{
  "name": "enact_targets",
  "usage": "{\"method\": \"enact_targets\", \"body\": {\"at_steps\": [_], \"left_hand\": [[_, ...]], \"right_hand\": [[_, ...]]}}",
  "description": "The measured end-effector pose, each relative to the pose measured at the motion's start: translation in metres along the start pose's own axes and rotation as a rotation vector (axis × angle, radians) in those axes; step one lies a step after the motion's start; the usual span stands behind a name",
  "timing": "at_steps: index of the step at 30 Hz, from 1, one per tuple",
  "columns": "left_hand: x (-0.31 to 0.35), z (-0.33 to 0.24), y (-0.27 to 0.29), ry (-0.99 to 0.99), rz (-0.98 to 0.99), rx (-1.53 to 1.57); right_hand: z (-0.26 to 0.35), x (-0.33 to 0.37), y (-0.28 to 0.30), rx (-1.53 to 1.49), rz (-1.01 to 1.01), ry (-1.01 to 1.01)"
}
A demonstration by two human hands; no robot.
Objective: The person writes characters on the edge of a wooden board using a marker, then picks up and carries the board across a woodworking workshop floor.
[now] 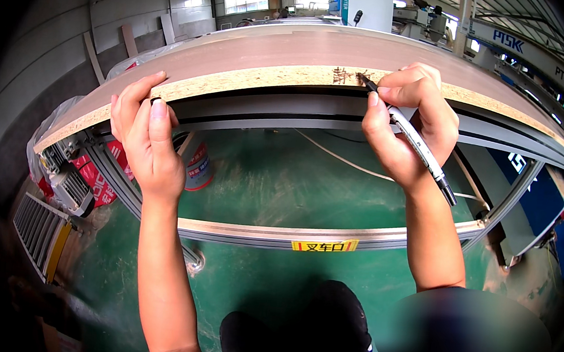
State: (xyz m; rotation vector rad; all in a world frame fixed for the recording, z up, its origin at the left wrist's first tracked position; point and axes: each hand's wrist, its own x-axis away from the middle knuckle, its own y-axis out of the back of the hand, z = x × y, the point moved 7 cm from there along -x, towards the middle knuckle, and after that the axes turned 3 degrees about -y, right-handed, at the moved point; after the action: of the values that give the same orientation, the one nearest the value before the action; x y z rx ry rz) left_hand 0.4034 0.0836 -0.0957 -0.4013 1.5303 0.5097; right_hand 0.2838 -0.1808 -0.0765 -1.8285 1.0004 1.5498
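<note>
Something dark and blurry [469, 340] is looming at five o'clock, can't tell what. At two, our right hand [421, 118] is pinching a silver-and-black marker [414, 139], tip touching the particleboard's [270, 78] raw edge by some scrawled marks [341, 76]. At ten, our left hand [144, 122] is resting on that edge, pinching a small black piece [156, 100]. We're guessing the marker's light, stiff, slightly slick, so we're favouring a grip low near the tip; board's probably heavy.

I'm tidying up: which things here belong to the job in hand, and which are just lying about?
In use:
- marker pen, in the right hand
- board, its edge marked
- small black piece, in the left hand

Lying about:
- bucket
- red-and-white packaging
</note>
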Motion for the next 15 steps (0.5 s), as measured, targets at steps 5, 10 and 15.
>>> {"method": "enact_targets", "body": {"at_steps": [5, 10, 15], "left_hand": [[0.0, -0.0003, -0.0005, 0.004, 0.005, 0.016], [-0.0001, -0.0003, 0.0003, 0.002, -0.001, 0.01], [0.0001, 0.0003, 0.0007, 0.0, 0.005, -0.012]], "right_hand": [[0.0009, -0.0043, 0.0021, 0.001, -0.053, 0.058], [0.0038, -0.0054, 0.0022, -0.01, -0.065, 0.065], [0.0027, -0.0046, 0.0021, 0.008, -0.042, 0.07]]}}
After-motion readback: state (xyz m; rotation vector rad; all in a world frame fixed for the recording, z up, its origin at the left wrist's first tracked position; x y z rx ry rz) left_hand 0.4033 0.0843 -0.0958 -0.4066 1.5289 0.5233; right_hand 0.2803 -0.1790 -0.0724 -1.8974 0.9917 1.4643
